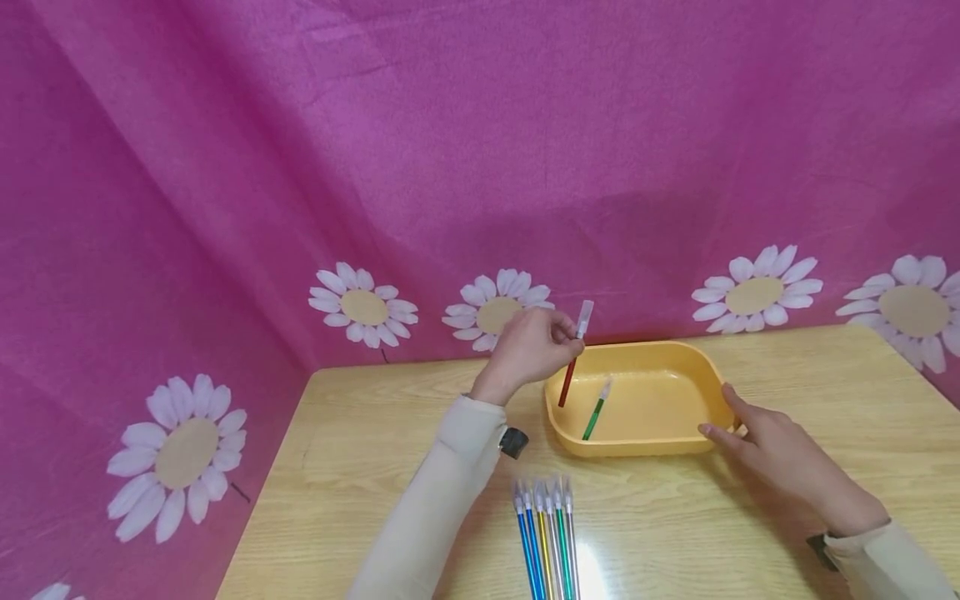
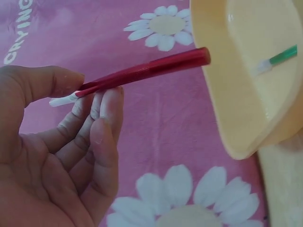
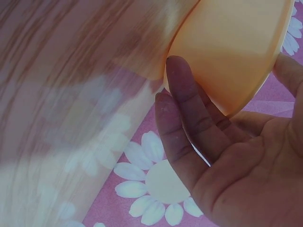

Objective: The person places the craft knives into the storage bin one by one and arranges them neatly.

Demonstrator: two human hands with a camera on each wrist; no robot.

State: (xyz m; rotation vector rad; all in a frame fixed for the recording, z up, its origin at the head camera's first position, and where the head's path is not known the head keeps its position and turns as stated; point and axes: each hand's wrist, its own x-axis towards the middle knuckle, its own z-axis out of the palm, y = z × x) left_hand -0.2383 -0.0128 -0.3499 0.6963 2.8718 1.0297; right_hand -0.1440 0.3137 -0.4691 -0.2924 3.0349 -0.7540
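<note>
My left hand (image 1: 528, 350) pinches a red craft knife (image 1: 568, 382) near its clear cap, between thumb and fingertips. The bare end of its handle points down over the left end of a yellow plastic tray (image 1: 667, 408). In the left wrist view the shiny red handle stretches toward the tray wall (image 2: 227, 104). A green craft knife (image 1: 596, 412) lies inside the tray, cap end away from me. At the tray's right end my right hand (image 1: 787, 454) grips the rim, fingers against the outer wall (image 3: 227, 52) in the right wrist view.
Several more capped craft knives (image 1: 546, 542), blue, gold, silver and green, lie side by side on the wooden table (image 1: 360, 467) in front of the tray. A pink cloth (image 1: 525, 167) with white daisies hangs behind and to the left.
</note>
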